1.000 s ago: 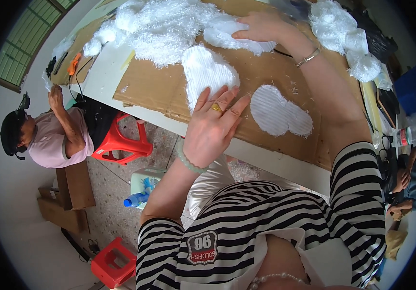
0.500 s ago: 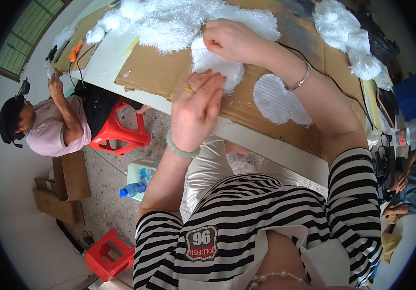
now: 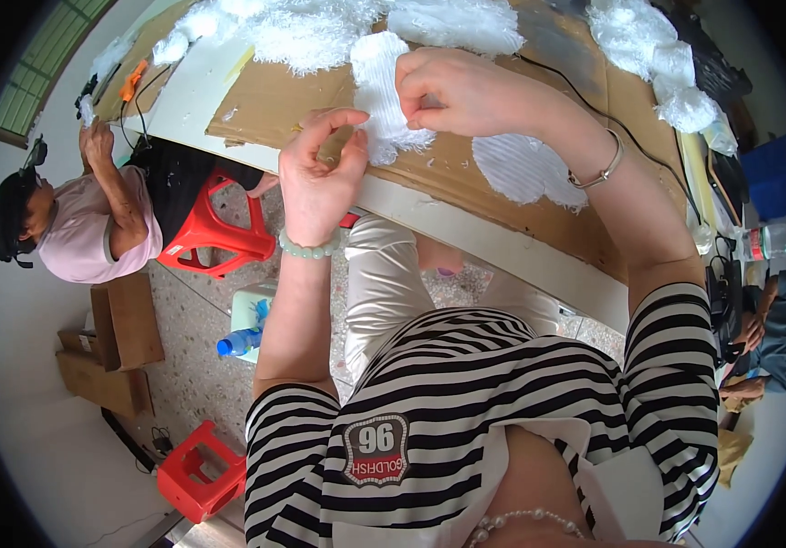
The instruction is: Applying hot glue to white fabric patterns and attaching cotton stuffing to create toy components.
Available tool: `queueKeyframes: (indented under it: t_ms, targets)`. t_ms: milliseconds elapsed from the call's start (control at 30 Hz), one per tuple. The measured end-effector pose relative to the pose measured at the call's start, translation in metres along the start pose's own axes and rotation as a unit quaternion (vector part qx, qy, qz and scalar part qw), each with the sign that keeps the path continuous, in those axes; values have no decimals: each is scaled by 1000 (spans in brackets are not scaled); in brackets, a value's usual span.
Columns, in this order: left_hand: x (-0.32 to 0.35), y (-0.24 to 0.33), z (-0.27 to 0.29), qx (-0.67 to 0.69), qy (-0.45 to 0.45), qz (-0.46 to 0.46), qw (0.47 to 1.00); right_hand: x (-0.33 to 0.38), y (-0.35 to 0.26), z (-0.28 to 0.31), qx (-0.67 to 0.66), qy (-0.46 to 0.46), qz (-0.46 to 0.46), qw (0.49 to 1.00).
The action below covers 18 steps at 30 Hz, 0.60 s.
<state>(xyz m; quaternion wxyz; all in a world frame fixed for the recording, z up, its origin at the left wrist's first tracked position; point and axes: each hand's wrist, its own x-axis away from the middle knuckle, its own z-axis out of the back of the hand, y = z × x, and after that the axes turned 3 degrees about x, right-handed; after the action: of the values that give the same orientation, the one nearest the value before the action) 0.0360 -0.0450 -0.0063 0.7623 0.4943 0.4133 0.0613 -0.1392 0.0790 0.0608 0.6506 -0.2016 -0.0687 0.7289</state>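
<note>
A white ribbed fabric piece (image 3: 377, 78) with a frayed edge lies on the brown cardboard (image 3: 265, 105). At its left lower edge is my left hand (image 3: 324, 169), thumb and forefinger apart in a curve, with nothing visible between them. My right hand (image 3: 457, 91) is over the piece's right side, fingertips and thumb drawn together in a pinch. Whatever is in that pinch is too small or hidden to name. Another ribbed white piece (image 3: 525, 169) with rounded lobes lies under my right forearm.
Fluffy white fabric (image 3: 311, 36) is heaped along the far side, with more white bundles (image 3: 658, 64) at far right. A black cable (image 3: 594, 114) crosses the cardboard. At left a person in pink (image 3: 105, 228) sits on a red stool (image 3: 219, 228). A bottle (image 3: 772, 242) stands at right.
My left hand has lifted off the ribbed piece and drawn back to the left, its fingers now curved. My right hand has come lower over the piece. The person at left has brought both hands together.
</note>
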Motion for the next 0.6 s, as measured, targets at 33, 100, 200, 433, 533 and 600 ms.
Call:
queueKeyframes:
  t_ms: [33,100,200,433,533,600]
  targets:
    - [1,3,0,-1,1,1,1000,0,0,0,-31,6,-34,999]
    - [-1,9,-2,-88,-23,-54,994,-2,2,2,-59,-1,-69,996]
    - [-7,17,-7,-188,-27,-119,975,2,4,4,-120,-7,-120,986]
    - [-29,9,-10,-92,-65,-86,990,9,1,12,-220,11,-173,960]
    - [-33,17,-11,-102,-71,47,991,8,3,12,-225,37,-173,958]
    - [-33,14,-17,-51,6,-40,998,8,3,12,-264,50,-181,946]
